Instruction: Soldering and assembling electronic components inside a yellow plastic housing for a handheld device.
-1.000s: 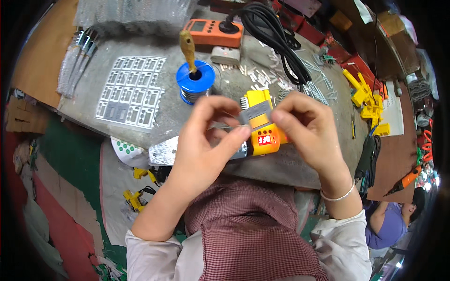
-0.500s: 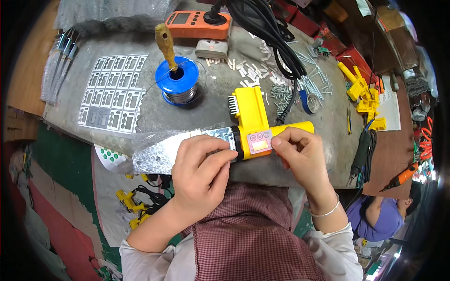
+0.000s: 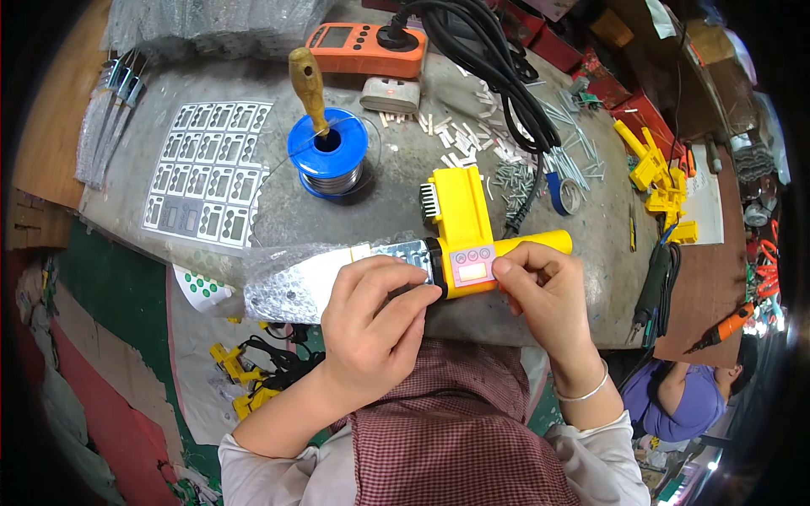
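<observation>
A yellow plastic tool [image 3: 460,207] lies at the table's near edge, its flat metal plate [image 3: 308,282] in bubble wrap pointing left. On the yellow body sits a small pinkish label [image 3: 473,266] with round symbols and a lit window. My right hand [image 3: 544,291] pinches the label's right edge between thumb and forefinger; the other fingers curl in. My left hand [image 3: 375,320] is bent over the tool's metal neck, thumb and forefinger close together by the dark collar [image 3: 438,266]. What lies under its fingers is hidden.
A sheet of grey labels [image 3: 207,173] lies left of a blue solder spool [image 3: 329,156] holding a wooden-handled tool [image 3: 307,84]. Behind are an orange meter [image 3: 367,55] and black cable [image 3: 472,42]. Screws [image 3: 519,185], blue tape [image 3: 565,194] and a soldering iron [image 3: 650,291] lie right.
The whole view has shifted slightly, so everything sits a little lower and to the right. Both hands keep nearly the same places on the tool and label.
</observation>
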Demonstrator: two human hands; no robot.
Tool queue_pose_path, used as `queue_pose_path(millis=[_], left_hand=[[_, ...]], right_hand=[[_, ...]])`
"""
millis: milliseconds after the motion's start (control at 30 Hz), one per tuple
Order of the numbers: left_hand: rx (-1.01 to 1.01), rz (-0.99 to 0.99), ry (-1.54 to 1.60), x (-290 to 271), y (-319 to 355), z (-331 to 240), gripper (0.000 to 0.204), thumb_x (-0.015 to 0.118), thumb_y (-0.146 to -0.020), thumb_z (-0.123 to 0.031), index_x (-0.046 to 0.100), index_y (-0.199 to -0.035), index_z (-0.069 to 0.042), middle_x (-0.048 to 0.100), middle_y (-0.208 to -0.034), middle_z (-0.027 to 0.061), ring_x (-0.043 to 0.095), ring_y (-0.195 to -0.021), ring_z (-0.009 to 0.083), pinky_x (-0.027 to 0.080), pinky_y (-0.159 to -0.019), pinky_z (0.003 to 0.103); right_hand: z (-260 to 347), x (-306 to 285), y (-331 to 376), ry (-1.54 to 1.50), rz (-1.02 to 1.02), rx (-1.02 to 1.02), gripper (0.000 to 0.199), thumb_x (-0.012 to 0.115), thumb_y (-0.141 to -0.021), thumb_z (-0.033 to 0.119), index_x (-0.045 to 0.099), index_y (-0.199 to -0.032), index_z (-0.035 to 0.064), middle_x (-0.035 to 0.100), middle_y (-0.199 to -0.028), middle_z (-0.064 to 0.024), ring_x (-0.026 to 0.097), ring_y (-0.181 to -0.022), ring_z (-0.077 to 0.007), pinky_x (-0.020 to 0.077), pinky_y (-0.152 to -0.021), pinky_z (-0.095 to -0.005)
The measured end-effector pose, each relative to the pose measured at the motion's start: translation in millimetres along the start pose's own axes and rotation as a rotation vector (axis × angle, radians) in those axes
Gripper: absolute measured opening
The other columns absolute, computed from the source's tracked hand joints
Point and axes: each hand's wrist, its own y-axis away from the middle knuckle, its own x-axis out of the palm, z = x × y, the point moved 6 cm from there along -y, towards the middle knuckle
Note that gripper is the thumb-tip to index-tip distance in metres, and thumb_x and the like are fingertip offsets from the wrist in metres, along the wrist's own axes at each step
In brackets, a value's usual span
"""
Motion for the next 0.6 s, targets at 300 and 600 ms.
queue_pose_path(millis=[300, 600], left_hand=[[0.015, 0.007, -0.013, 2, -1, -2, 0.030, 0.069, -0.064, 0.006, 0.071, -0.091, -0.006, 0.065, -0.099, 0.0077, 0.059, -0.093, 0.0297, 0.050, -0.079, 0.039], [0.141, 0.119, -0.110, 14, 4, -8, 0.038, 0.072, -0.064, -0.003, 0.074, -0.102, -0.009, 0.069, -0.113, 0.0050, 0.060, -0.106, 0.0300, 0.051, -0.085, 0.038]], right_hand=[[-1, 0, 0, 0.027, -0.007, -0.006, 0.016, 0.066, -0.093, 0.012, 0.067, -0.087, -0.0031, 0.057, -0.064, 0.0051, 0.048, -0.054, -0.0002, 0.0358, -0.049, -0.0181], [-5, 1, 2, 0.039, -0.081, -0.079, 0.013, 0.069, -0.090, 0.008, 0.068, -0.081, -0.0013, 0.053, -0.063, 0.0081, 0.039, -0.056, 0.0016, 0.0309, -0.049, -0.0181]])
